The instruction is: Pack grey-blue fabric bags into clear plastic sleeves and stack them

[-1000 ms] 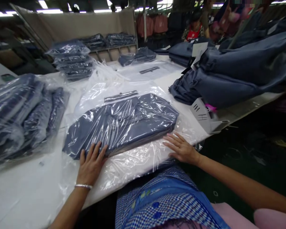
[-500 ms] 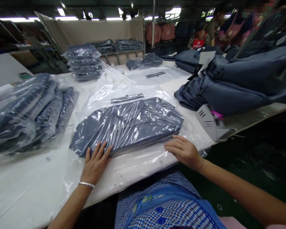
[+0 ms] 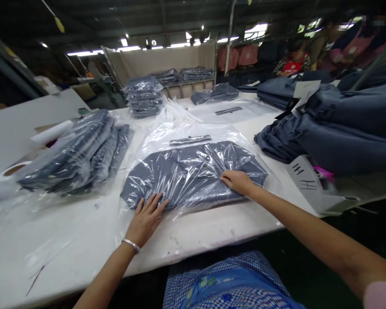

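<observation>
Item: one folded blue fabric article (image 3: 193, 171), in a clear plastic bag (image 3: 180, 212), lying flat on the white tabletop (image 3: 209, 231) directly before me. A dark printed strip (image 3: 190, 140) crosses the film just beyond its far edge.

My left grip (image 3: 148, 219): released, palm down, fingers spread, their tips on the near left part of the bagged article. A silver-coloured bracelet (image 3: 131, 245) circles the wrist.

My right grip (image 3: 238, 182): fingers curled together, grasping a fold of the film above the right half of the article; creases run toward it.

At left: a leaning pile of bagged blue articles (image 3: 99, 146), with a white roll (image 3: 4, 182) beside it.

Behind, left of centre: a neat stack of bagged packages (image 3: 144, 98).

Behind, centre: a second dark strip (image 3: 228, 110) on flat clear film.

At right: a heap of unbagged blue articles (image 3: 350, 137), with a white tag (image 3: 305, 89); in front of it, a white card (image 3: 304, 180) bearing black strokes, and something bright pink (image 3: 323, 173), too small to identify.

Background, right: a person in a red apron (image 3: 292, 66).
</observation>
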`<state>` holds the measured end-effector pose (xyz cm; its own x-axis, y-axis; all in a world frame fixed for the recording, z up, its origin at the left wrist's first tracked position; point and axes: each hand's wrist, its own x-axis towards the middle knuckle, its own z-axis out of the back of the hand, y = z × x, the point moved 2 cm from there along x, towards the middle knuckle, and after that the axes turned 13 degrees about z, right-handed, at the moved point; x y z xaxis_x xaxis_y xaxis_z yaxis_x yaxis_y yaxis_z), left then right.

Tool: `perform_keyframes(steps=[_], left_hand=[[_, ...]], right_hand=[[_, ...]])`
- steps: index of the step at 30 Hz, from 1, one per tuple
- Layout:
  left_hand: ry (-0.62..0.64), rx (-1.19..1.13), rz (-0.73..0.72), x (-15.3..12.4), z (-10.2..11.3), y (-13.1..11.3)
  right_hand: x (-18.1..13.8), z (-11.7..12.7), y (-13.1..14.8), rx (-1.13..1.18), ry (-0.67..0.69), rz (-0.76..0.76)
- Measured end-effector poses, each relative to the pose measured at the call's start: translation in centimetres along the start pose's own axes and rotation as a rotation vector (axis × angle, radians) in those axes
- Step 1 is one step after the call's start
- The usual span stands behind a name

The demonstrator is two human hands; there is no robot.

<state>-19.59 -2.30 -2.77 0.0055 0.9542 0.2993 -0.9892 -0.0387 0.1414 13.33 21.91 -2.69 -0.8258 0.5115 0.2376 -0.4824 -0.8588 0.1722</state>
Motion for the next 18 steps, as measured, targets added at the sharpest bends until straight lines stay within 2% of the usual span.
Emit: perform_keyframes(steps=[5, 10, 14, 18], left_hand=[[-0.091, -0.151, 0.114, -2.6, 2.8, -1.6], [-0.13, -0.058, 0.133, -6.5, 3.3, -4.4], [-0.248, -0.037, 0.171, -7.3, 4.1, -3.3], [-0.314, -0.012, 0.178, -5.5, 6.2, -0.7]], right_hand=[[-0.2, -0.1, -0.3, 0.048, -0.011, 0.004], [-0.2, -0.4, -0.6, 0.064, -0.005, -0.017], [-0.3, -0.5, -0.6, 0.067, -0.009, -0.015], [-0.4, -0.5, -0.6, 0.068, -0.014, -0.027]])
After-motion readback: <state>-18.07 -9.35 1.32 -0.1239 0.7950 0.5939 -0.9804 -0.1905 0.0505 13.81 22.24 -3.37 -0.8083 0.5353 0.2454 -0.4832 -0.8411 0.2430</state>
